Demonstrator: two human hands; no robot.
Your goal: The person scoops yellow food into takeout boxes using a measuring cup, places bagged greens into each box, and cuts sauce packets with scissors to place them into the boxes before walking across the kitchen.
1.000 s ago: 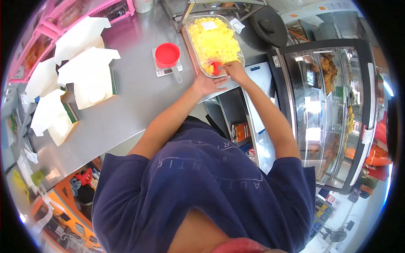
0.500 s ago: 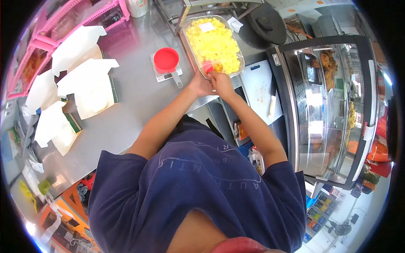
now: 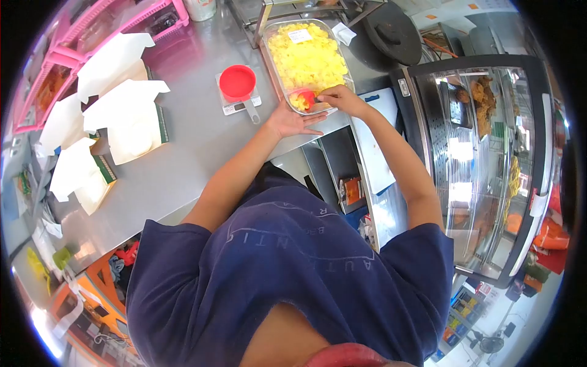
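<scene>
A clear rectangular container (image 3: 350,82) holds yellow chunky food (image 3: 306,58), with a white label lying on top. My right hand (image 3: 342,100) is closed around the handle of a small red scoop (image 3: 309,98). The scoop dips into the food at the container's near end and has yellow pieces by it. My left hand (image 3: 295,120) is spread, fingers stretched out, beside the near left corner of the container. To its left a red measuring cup (image 3: 238,83) with a grey handle rests on a small white scale (image 3: 228,109).
Several opened white paper boxes (image 3: 131,122) stand on the metal counter (image 3: 183,177) at left, near pink baskets (image 3: 116,33). At right are a white cutting board (image 3: 374,150), a glass display case (image 3: 474,159) with fried food, and a black round lid (image 3: 392,33).
My hands have come apart. The right hand has shifted right with the red scoop, and my left hand has opened out flat under the container's near edge.
</scene>
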